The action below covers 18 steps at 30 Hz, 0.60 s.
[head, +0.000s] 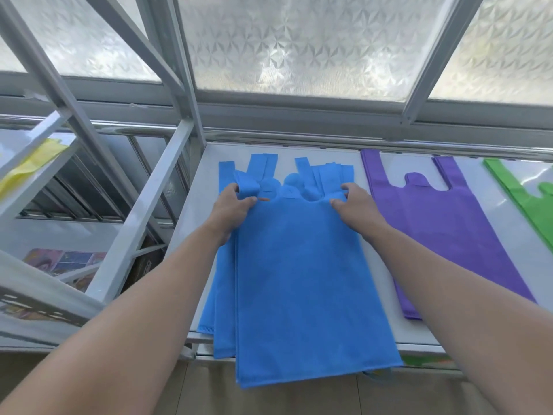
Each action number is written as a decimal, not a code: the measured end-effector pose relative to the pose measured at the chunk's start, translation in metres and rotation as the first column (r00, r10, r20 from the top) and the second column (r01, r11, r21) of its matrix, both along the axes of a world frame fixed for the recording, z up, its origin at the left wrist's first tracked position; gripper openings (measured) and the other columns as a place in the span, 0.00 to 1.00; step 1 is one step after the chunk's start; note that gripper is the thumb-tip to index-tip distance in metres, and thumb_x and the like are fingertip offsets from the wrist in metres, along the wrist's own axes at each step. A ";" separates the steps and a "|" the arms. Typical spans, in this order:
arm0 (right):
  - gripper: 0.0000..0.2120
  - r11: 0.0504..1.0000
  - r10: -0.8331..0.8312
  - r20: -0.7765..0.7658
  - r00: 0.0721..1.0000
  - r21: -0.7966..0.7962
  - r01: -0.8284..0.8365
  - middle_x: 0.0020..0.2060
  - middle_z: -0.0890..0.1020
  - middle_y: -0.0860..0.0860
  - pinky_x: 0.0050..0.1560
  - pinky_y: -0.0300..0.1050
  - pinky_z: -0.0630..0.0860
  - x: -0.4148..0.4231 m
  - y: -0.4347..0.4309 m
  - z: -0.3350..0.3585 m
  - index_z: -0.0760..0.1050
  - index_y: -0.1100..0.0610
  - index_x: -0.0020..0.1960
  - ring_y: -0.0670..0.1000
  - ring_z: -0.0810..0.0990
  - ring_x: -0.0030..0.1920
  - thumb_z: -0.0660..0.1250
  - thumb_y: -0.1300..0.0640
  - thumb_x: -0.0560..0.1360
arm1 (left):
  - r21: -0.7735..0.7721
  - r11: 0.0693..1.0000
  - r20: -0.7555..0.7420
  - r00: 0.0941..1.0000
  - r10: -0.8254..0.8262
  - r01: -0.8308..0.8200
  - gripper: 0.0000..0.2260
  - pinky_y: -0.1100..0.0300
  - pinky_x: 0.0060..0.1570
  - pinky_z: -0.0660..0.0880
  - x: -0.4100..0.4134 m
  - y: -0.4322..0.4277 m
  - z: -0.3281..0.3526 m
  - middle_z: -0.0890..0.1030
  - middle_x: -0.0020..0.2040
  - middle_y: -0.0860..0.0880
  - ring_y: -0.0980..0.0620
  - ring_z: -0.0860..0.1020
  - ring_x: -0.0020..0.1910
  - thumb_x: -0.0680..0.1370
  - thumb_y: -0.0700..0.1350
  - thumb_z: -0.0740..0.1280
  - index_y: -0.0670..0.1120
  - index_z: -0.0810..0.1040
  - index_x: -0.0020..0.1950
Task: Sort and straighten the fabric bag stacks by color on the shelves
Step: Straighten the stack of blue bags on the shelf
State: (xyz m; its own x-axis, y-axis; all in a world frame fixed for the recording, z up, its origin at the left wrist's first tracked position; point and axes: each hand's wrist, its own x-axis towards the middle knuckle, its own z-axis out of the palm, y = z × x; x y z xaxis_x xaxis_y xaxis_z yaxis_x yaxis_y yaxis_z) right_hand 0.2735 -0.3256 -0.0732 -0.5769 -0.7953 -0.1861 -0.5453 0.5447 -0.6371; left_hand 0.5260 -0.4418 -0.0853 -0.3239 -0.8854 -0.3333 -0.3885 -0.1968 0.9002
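Your left hand [235,205] and right hand [357,205] gripped the blue bag stack [299,280] by its handles, fingers curled. It overhung a white shelf [475,187] beneath frosted windows [314,46].

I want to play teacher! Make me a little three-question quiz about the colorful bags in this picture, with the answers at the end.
1. True or false: the left hand and the right hand both hold the blue stack near its handles.
2. Which stack lies next to the blue stack on the shelf? A. a red stack B. the purple stack C. an orange stack
3. Fill in: the blue stack's bottom end hangs over the shelf's ____ edge.
Key: 1 true; 2 B; 3 front.
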 end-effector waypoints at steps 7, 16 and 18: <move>0.24 0.989 0.040 -0.037 0.999 -0.144 -0.044 0.74 0.75 0.51 0.68 0.44 0.70 0.000 -0.007 -0.016 0.69 0.50 0.78 0.53 0.73 0.73 0.54 0.61 0.84 | -0.087 0.995 -0.072 0.996 0.051 -0.057 0.07 0.37 0.60 0.79 0.007 0.014 -0.021 0.81 0.58 0.43 0.40 0.81 0.57 0.80 0.49 0.63 0.49 0.72 0.57; 0.22 0.949 -0.032 0.074 0.997 -0.311 0.053 0.66 0.82 0.49 0.60 0.32 0.70 -0.005 -0.011 -0.013 0.75 0.53 0.74 0.44 0.78 0.68 0.60 0.67 0.82 | -0.154 0.986 -0.071 0.996 0.054 -0.065 0.09 0.42 0.62 0.78 0.003 0.019 -0.022 0.82 0.57 0.52 0.47 0.81 0.57 0.83 0.46 0.61 0.54 0.71 0.62; 0.21 0.938 -0.063 0.151 0.987 -0.329 0.110 0.64 0.83 0.49 0.58 0.36 0.74 -0.009 -0.013 -0.017 0.77 0.50 0.71 0.44 0.80 0.64 0.62 0.65 0.82 | -0.164 0.984 -0.064 0.996 0.062 -0.072 0.09 0.42 0.61 0.78 0.002 0.020 -0.023 0.82 0.57 0.51 0.47 0.81 0.56 0.83 0.45 0.60 0.52 0.71 0.63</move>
State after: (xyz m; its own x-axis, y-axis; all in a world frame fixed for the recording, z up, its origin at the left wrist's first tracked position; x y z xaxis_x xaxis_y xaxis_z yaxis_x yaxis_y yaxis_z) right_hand 0.2646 -0.3382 -0.0902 -0.6344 -0.7730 0.0012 -0.4009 0.3277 -0.8555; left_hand 0.5279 -0.4222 -0.1080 -0.2765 -0.9472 -0.1622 -0.3253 -0.0666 0.9433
